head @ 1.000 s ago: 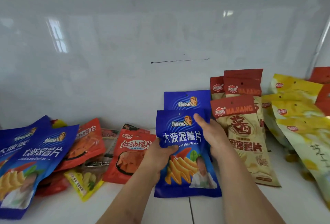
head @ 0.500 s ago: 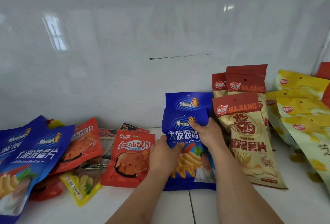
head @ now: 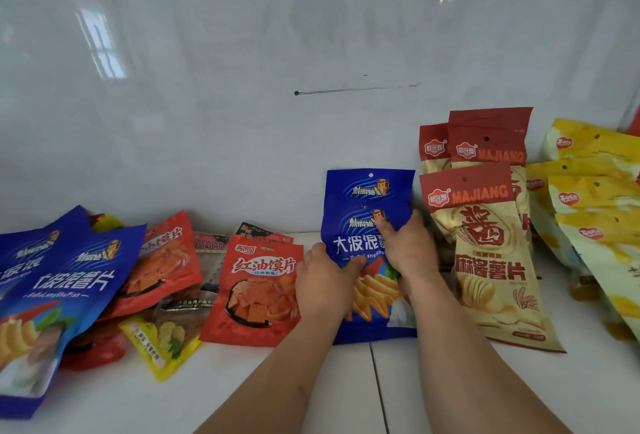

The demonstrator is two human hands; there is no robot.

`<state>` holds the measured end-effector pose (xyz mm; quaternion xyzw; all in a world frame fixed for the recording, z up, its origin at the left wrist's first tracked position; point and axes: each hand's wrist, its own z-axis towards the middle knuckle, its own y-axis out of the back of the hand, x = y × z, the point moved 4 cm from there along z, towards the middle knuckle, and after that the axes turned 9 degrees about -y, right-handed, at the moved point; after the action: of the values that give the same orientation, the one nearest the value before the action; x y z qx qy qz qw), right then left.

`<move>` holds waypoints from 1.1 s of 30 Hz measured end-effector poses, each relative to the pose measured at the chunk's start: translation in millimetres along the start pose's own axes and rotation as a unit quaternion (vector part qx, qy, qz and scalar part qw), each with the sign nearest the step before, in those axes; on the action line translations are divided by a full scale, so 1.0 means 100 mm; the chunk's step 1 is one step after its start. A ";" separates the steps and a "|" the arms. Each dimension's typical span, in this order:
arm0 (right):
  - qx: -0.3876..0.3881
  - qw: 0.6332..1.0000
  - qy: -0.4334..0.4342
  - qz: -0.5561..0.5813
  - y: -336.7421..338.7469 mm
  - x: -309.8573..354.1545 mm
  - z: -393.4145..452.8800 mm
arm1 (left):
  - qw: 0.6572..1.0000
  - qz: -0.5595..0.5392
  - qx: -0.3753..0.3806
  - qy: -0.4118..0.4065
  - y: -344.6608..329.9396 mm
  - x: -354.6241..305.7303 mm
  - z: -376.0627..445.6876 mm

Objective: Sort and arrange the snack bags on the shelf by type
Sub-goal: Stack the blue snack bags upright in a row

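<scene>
A blue chip bag leans near the white back wall, in front of a second blue bag of the same kind. My left hand grips its left edge and my right hand presses on its front right side. Right of it stand red-topped beige MAJIANG bags, then yellow bags. At the left lies a mixed pile: two blue bags, red-orange bags and a small yellow bag.
The white shelf has a seam running toward me under the held bag. The glossy white back wall rises close behind the bags. A dark packet lies in the left pile.
Both hands have pushed the front blue bag back and slightly right, so it now stands closer against the blue bag behind it, beside the MAJIANG bags.
</scene>
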<state>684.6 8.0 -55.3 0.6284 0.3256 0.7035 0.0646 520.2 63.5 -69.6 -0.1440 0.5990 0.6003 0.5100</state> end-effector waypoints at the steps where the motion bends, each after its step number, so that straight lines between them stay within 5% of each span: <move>1: -0.011 1.000 0.014 -0.010 0.01 0.02 -0.02 | 1.000 -0.009 0.000 0.002 0.01 -0.01 -0.01; 9: -0.019 0.967 0.137 -0.215 0.01 0.24 -0.29 | 0.992 -0.126 -0.025 0.013 0.20 0.01 -0.06; 14: -0.027 0.951 0.165 -0.260 0.02 0.35 -0.40 | 0.996 -0.070 -0.039 -0.027 0.57 0.05 -0.07; 20: -0.010 0.943 0.223 -0.246 -0.20 0.76 -0.78 | 0.996 0.025 -0.059 -0.060 1.22 0.16 -0.10; 28: 0.122 0.929 0.310 -0.159 -1.00 1.37 -1.68 | 0.983 0.130 -0.111 -0.074 2.16 0.66 -0.12; 33: 0.164 0.925 0.313 -0.140 -1.50 1.61 -2.35 | 0.976 0.120 -0.182 -0.007 2.83 1.18 -0.19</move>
<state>386.4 117.2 -0.5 0.3258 0.5253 0.7847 -0.0467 238.7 166.5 -4.5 -0.1573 0.4891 0.7573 0.4031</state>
